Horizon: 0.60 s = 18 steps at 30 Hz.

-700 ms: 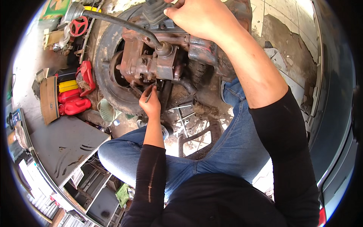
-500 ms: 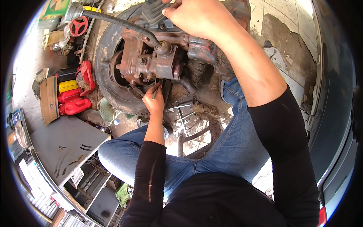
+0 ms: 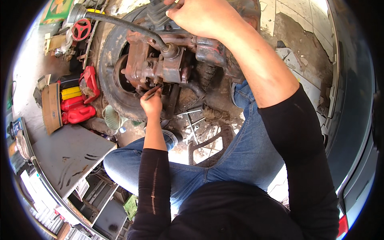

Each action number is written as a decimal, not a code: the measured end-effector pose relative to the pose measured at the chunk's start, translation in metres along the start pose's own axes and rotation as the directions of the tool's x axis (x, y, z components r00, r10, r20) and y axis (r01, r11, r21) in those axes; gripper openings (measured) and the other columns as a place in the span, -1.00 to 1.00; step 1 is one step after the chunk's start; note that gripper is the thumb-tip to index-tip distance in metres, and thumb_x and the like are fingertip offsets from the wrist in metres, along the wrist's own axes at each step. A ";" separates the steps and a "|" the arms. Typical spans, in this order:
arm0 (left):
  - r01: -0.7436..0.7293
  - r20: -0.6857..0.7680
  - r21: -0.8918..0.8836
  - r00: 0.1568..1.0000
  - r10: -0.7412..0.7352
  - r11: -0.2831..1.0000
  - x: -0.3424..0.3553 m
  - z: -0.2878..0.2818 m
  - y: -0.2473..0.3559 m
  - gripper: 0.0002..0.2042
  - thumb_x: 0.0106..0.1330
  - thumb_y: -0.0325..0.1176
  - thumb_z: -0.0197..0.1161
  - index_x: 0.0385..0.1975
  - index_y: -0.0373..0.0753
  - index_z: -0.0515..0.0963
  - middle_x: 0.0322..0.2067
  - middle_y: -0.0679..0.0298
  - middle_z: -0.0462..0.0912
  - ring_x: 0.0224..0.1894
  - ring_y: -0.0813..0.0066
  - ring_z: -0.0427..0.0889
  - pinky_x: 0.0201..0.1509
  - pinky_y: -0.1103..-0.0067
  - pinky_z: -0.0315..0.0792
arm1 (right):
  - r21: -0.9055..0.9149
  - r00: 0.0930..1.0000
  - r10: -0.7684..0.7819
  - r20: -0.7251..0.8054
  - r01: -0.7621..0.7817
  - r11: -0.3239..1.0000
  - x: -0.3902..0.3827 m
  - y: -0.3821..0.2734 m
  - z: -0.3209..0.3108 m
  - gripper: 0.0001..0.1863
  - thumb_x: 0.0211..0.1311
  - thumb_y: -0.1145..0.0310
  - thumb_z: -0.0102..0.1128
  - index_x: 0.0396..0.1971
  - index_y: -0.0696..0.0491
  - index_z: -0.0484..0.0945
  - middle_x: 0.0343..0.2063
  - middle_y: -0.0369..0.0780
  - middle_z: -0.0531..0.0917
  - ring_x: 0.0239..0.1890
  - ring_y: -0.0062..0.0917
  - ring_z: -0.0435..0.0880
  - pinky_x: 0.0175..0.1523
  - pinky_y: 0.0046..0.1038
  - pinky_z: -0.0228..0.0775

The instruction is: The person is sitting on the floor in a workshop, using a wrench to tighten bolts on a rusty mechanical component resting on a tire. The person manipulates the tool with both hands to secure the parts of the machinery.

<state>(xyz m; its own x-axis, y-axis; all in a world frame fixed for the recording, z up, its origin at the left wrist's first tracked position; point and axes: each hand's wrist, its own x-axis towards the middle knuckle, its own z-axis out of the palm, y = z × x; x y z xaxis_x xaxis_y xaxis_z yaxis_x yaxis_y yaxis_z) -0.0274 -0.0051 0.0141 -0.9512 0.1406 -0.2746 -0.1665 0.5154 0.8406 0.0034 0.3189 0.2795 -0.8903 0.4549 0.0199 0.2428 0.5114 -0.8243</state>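
A rusty red-brown gearbox-like housing (image 3: 137, 60) sits in front of me beside a large tyre (image 3: 107, 86). From its top a long dark lever (image 3: 128, 25) slants up to the left. At the housing's lower edge, my left hand (image 3: 152, 106) pinches a slim metal tool (image 3: 151, 96); its working end is hard to make out against the dark parts. My right hand (image 3: 204, 18) reaches to the far side with fingers curled beside a ribbed dark rubber boot (image 3: 158, 17). What those fingers grip, if anything, is hidden.
A metal cross-shaped wrench (image 3: 193, 124) and a dark frame (image 3: 212, 148) lie on the floor between my legs. Red jerrycans (image 3: 80, 114), a cardboard piece (image 3: 51, 108) and a green basket (image 3: 113, 118) stand left, near a grey metal cabinet (image 3: 72, 148). A dark vehicle (image 3: 356, 120) borders the right.
My left hand has moved slightly left and up along the housing's underside, and the tool has turned to a flatter slant. My right hand has shifted a little left.
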 end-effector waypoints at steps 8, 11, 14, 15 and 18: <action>-0.159 0.075 0.140 0.986 0.150 0.977 0.009 0.007 0.007 -0.85 0.30 -0.50 0.41 -0.19 -0.33 0.80 -0.31 0.11 0.84 -0.29 0.49 0.77 -0.08 0.55 0.61 | 0.001 0.999 -0.007 -0.043 0.007 1.000 0.001 0.005 -0.001 -0.71 0.26 0.39 0.23 -0.12 0.23 0.72 -0.13 0.15 0.75 0.02 -0.02 0.74 0.17 -0.20 0.55; -0.457 0.080 0.369 0.883 0.463 0.809 -0.017 0.014 -0.011 -0.84 0.29 -0.55 0.36 -0.19 -0.37 0.80 -0.31 0.13 0.85 -0.29 0.40 0.80 -0.10 0.53 0.63 | 0.056 0.998 -0.017 0.055 0.013 0.998 -0.006 -0.009 -0.013 -0.71 0.25 0.41 0.22 -0.11 0.25 0.72 -0.14 0.16 0.75 0.00 -0.01 0.74 0.17 -0.21 0.55; 0.085 0.008 0.039 0.996 -0.086 0.996 -0.005 0.010 -0.005 -0.80 0.23 -0.59 0.30 -0.20 -0.32 0.80 -0.27 -0.01 0.83 -0.19 0.19 0.84 0.00 0.43 0.64 | 0.041 0.999 -0.023 -0.035 0.024 0.999 0.002 0.004 -0.002 -0.70 0.24 0.41 0.21 -0.12 0.25 0.73 -0.15 0.17 0.75 -0.01 -0.01 0.75 0.16 -0.21 0.56; -0.034 -0.037 0.084 0.999 0.037 0.996 -0.015 0.016 0.014 -0.78 0.21 -0.63 0.27 -0.23 -0.32 0.80 -0.22 -0.06 0.82 -0.11 0.13 0.84 0.04 0.40 0.64 | 0.030 0.999 -0.031 -0.030 0.032 0.999 0.000 0.009 -0.005 -0.70 0.24 0.41 0.21 -0.12 0.25 0.73 -0.15 0.17 0.75 -0.01 -0.01 0.75 0.16 -0.20 0.56; -0.397 -0.039 0.254 0.907 0.420 0.882 -0.031 0.024 -0.020 -0.84 0.30 -0.65 0.29 -0.22 -0.39 0.79 -0.25 0.17 0.85 -0.25 0.47 0.78 -0.07 0.56 0.61 | 0.046 0.996 -0.084 0.000 0.084 0.995 -0.001 0.001 -0.002 -0.69 0.23 0.42 0.20 -0.11 0.25 0.74 -0.14 0.18 0.75 0.00 -0.01 0.75 0.16 -0.20 0.56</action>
<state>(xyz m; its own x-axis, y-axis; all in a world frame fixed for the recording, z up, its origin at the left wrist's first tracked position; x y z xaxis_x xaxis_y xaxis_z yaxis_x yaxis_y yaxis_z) 0.0116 0.0006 -0.0057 -0.9427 0.3105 0.1222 0.2969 0.6131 0.7321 0.0060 0.3206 0.2798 -0.9078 0.4099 0.0892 0.1489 0.5137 -0.8450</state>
